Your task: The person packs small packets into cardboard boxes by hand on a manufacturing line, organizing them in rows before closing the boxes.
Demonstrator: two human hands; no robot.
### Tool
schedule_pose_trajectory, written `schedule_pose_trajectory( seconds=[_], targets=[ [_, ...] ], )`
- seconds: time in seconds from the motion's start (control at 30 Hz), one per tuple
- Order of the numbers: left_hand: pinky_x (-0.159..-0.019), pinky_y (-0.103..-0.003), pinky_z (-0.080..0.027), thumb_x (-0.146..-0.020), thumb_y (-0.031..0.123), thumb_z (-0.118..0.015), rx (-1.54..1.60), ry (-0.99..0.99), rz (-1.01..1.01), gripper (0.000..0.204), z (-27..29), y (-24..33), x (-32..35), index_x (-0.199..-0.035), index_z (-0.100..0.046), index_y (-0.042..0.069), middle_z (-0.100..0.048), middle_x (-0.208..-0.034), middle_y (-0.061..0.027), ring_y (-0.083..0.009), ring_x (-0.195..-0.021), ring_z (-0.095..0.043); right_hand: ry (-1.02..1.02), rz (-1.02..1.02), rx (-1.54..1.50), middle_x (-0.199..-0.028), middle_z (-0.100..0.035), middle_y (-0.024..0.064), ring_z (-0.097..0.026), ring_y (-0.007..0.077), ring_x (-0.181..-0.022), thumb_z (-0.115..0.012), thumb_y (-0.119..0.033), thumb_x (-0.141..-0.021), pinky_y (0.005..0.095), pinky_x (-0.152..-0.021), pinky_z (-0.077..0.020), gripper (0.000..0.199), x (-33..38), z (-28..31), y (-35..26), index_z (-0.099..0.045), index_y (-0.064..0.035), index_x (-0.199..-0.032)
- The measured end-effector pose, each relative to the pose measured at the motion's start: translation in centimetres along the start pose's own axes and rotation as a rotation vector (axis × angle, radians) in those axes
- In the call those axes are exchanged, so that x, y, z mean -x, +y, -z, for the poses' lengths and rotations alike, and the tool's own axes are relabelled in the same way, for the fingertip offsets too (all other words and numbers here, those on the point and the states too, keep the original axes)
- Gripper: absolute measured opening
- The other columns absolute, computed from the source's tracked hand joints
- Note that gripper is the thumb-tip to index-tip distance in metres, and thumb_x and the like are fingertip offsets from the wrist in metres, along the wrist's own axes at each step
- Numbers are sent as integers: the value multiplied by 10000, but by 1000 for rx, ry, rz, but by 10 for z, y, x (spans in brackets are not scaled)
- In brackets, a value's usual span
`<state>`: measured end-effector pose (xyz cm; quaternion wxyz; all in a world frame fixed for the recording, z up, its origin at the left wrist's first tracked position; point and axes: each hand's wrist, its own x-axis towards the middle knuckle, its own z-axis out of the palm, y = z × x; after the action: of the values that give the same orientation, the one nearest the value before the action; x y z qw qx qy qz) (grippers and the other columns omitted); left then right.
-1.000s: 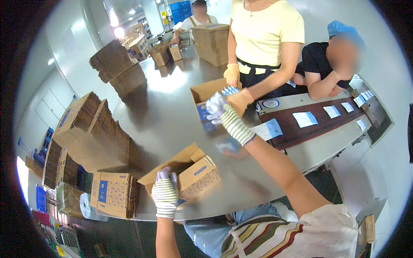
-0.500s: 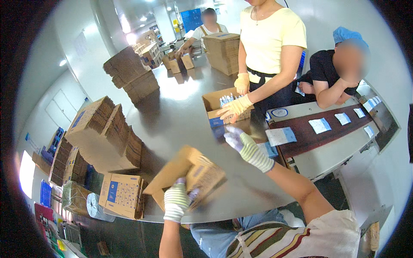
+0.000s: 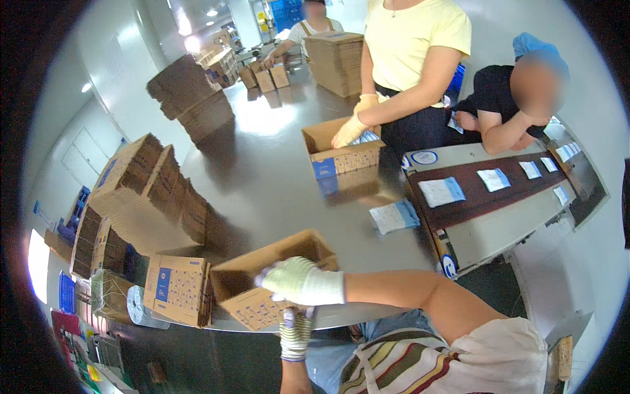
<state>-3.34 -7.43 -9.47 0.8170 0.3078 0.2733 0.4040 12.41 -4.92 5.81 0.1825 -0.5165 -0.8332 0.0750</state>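
Note:
An open brown cardboard box (image 3: 252,312) with a blue dotted print stands tilted near the table's front edge. My right hand (image 3: 298,281), in a pale striped glove with purple fingertips, reaches across its near rim. The fingers are inside and the thumb is against the outer wall. Just below, my left hand (image 3: 296,333), in a striped glove, is closed at the box's near right side, its fingers partly hidden by the right glove. A white and blue packet (image 3: 394,217) lies on the table to the right.
Folded cartons (image 3: 175,289) lean at the left, beside a tall carton stack (image 3: 147,203). Across the steel table (image 3: 262,190), a co-worker's gloved hands reach into another box (image 3: 344,161). A conveyor belt (image 3: 469,198) with several packets runs at right, where another person sits.
My right hand has swung left from the packets to the box. The box has turned upright with its opening up, and my left hand has shifted down its near side. A packet now lies on the table.

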Motion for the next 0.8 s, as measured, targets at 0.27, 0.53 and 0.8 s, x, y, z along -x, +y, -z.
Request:
schedule_pose_trajectory(
  seconds=[0.27,0.53,0.8],
  targets=[
    [-917,-500,-427,-763,77,-633,-300,726,-119,419,69,138,66,-1164,-524,26,-552,-1125,-165,-303,-1089,-515,-91,306,112,-988,-644,103,-607,286,-964,-686,-413,-705,413,-765,-507,499,-4,-43,26,-603,-84,-1069],
    [-1108,-488,-168,-665,405,-670,-2453,-725,-608,505,-41,153,15,-1077,-618,116,-637,-1045,-108,-296,-1214,-457,-80,445,91,-822,-635,105,-611,297,-789,-539,-646,-730,414,-654,-481,607,-9,-21,55,-649,-68,-877],
    [-612,-381,-477,-667,394,-720,-2446,-550,-287,809,-73,143,6,-1334,-403,64,-610,-638,-110,-291,-600,-610,306,238,-450,-1066,-580,147,-560,286,-907,-651,-392,-784,405,-836,-471,801,6,11,47,-261,-40,-1389]
  ],
)
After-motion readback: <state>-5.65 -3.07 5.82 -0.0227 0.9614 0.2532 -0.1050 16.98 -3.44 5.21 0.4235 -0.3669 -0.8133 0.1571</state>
